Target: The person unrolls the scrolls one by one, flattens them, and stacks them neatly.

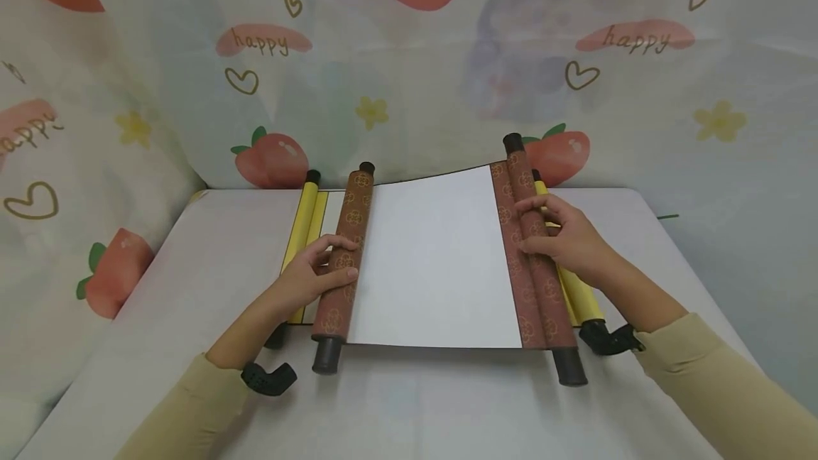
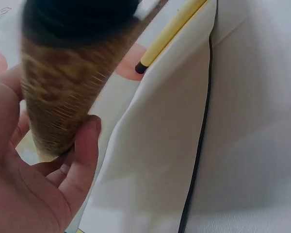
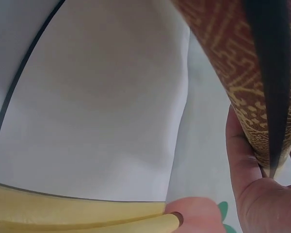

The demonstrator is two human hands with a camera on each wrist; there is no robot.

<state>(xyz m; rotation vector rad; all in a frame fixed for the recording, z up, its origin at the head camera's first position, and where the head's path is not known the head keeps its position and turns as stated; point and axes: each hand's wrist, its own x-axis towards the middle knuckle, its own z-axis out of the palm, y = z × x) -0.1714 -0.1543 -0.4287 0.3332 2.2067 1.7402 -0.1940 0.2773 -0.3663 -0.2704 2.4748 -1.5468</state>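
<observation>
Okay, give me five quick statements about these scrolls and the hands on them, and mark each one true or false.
1. The left hand grips the left brown roller. True.
2. The right hand grips a yellow roller. False: the right hand grips the right brown roller.
3. The white sheet lies between the brown rollers. True.
4. The white sheet is covered with writing. False: no writing shows on it.
5. The left sleeve is beige. True.

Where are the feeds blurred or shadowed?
Head: soft shadow on the table below the white sheet, no harsh glare; left wrist: the left brown roller looks smeared, its pattern streaked, the left hand clearer; right wrist: the right brown roller shows its pattern more crisply.
</observation>
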